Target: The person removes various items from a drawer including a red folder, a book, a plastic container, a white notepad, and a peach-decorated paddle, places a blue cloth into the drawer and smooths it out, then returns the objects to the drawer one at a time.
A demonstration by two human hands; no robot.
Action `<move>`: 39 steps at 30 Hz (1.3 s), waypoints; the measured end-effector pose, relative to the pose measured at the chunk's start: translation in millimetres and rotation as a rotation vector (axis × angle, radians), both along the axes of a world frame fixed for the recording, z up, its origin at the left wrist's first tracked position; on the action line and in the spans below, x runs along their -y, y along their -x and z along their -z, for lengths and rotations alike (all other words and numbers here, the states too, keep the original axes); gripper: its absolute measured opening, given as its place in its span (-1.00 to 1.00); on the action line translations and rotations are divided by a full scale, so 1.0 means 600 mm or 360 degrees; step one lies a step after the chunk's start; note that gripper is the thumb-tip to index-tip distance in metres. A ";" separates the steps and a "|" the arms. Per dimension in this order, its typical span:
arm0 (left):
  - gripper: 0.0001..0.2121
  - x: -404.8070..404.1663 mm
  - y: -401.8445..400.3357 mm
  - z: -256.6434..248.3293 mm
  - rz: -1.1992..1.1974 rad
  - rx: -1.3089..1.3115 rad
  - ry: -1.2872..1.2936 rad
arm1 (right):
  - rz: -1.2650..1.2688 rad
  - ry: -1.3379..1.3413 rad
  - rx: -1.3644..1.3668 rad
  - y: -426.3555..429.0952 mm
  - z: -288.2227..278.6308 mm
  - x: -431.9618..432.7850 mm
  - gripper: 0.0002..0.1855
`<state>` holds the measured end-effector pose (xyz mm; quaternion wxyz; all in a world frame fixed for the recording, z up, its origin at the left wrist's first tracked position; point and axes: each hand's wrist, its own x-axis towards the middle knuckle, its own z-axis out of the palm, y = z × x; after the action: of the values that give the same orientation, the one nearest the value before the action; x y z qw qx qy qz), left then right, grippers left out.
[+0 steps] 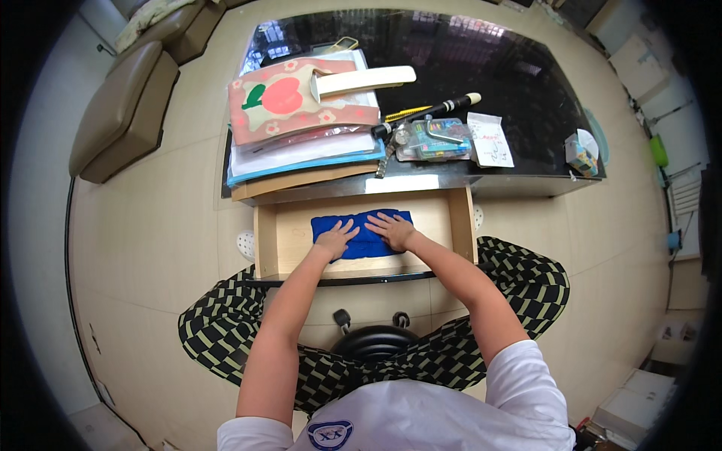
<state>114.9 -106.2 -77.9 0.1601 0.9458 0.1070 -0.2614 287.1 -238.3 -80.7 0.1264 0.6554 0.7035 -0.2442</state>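
A folded blue cloth (364,246) lies flat on the bottom of an open wooden drawer (290,256). My left hand (335,239) rests on the cloth's left part, palm down, its fingers spread. On the right part of the cloth lies my right hand (393,230), also palm down with the fingers apart. Neither hand grips anything. What is under my palms is hidden.
Above the drawer is a glossy black table (524,73). On it are a patterned bag (282,96) over papers and folders (299,160), a black rod (434,111), a wristwatch (401,136), a plastic case (443,147), a paper slip (489,141) and a small box (580,155).
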 end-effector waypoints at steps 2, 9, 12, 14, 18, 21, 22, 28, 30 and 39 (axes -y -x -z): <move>-0.42 -0.007 -0.008 0.002 -0.0040 0.0026 0.0013 | 0.0030 0.0024 0.0004 -0.007 -0.002 -0.011 -0.37; -0.42 -0.033 -0.049 0.010 -0.0091 0.0113 -0.0044 | 0.0177 -0.0090 -0.0050 -0.043 0.006 -0.038 -0.41; -0.45 -0.044 -0.067 0.014 -0.0149 0.0171 -0.0041 | 0.0262 -0.0116 -0.0128 -0.061 0.008 -0.053 -0.45; -0.48 -0.056 -0.073 0.021 -0.0210 0.0178 0.0008 | 0.0311 -0.0112 -0.0186 -0.071 0.008 -0.067 -0.46; -0.56 -0.066 -0.124 0.019 -0.0281 0.0150 -0.0006 | 0.0328 -0.0296 0.0011 -0.117 0.023 -0.074 -0.67; -0.60 -0.084 -0.133 0.044 -0.0335 0.0294 -0.0153 | 0.0502 -0.0593 -0.0039 -0.127 0.012 -0.098 -0.76; -0.62 -0.092 -0.129 0.056 -0.0398 0.0446 -0.0183 | 0.0505 -0.0482 -0.0033 -0.126 0.006 -0.109 -0.75; -0.61 -0.087 -0.180 0.034 -0.0660 0.0516 -0.0040 | 0.0572 -0.0444 0.0042 -0.165 0.046 -0.089 -0.74; -0.61 -0.095 -0.181 0.047 -0.0719 0.0471 -0.0024 | 0.0577 -0.0580 0.0031 -0.166 0.063 -0.088 -0.75; -0.62 -0.051 -0.173 -0.005 -0.0539 0.0370 -0.0088 | 0.0531 -0.0407 0.0027 -0.139 0.029 -0.063 -0.70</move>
<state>219.0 -75.4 -74.6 0.1870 0.9421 0.2526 -0.1168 370.6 -200.3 -98.2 0.0057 0.7756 0.6093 -0.1648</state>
